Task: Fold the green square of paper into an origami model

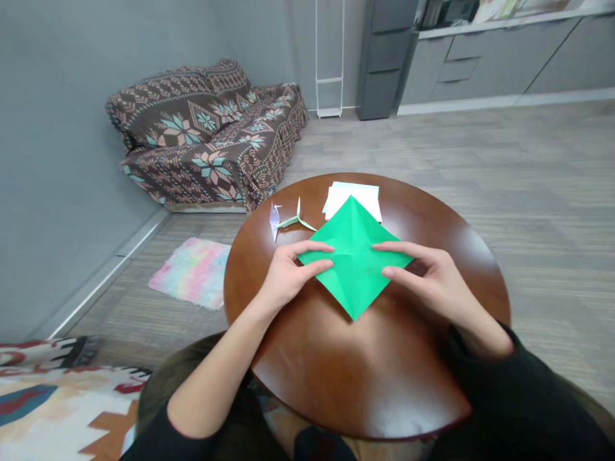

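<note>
A green square of origami paper [354, 256] is held over the table, turned so one corner points at me and another away. Crease lines cross its middle. My left hand [298, 266] grips its left corner, with thumb and index finger on top and the other fingers hidden beneath. On the right corner, my right hand [425, 272] has the same kind of hold, its thumb and index finger lying on the sheet. Just beyond the paper's far corner lies a stack of white paper [358, 193], partly covered by the green sheet.
The round brown wooden table [355, 378] stands before me. At its far left sit a folded purple paper piece [274, 219] and a pale green folded paper piece [294, 219]. Beyond are a patterned sofa [206, 137], a fluffy pastel rug [195, 272] and grey cabinets [494, 64].
</note>
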A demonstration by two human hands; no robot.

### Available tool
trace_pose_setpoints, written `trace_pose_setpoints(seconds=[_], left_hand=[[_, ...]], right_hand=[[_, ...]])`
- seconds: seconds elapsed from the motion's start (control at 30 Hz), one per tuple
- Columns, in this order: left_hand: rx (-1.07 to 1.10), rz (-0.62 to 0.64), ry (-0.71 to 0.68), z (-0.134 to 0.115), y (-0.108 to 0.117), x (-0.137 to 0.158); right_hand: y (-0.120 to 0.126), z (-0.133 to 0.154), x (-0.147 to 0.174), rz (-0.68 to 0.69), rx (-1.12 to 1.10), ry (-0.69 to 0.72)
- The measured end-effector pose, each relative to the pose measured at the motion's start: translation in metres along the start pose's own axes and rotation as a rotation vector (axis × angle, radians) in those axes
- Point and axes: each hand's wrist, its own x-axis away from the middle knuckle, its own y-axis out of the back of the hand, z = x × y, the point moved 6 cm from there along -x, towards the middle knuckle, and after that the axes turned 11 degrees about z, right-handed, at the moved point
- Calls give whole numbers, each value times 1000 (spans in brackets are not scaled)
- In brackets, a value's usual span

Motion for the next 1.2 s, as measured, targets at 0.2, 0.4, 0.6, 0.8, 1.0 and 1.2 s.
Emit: trace_pose_setpoints(seconds=[0.2,0.4,0.6,0.8,1.0,1.2], left_hand=[[-14,-1,16,1,-4,1],[18,-19,29,5,-2,0],[72,-31,23,5,-1,0],[8,-30,-10,4,-1,-1],[23,-21,-28,8,-1,-2],[189,-74,-66,13,2,-5]], right_hand=[[-3,-4,0,-134,-52,-80],[0,-2,2,-188,-132,-106],[1,-4,1,-174,-181,-120],[1,-3,1,-188,-152,-110],[1,-2,2,-189,-155,-123],[6,-7,1,-279,-154,-112]])
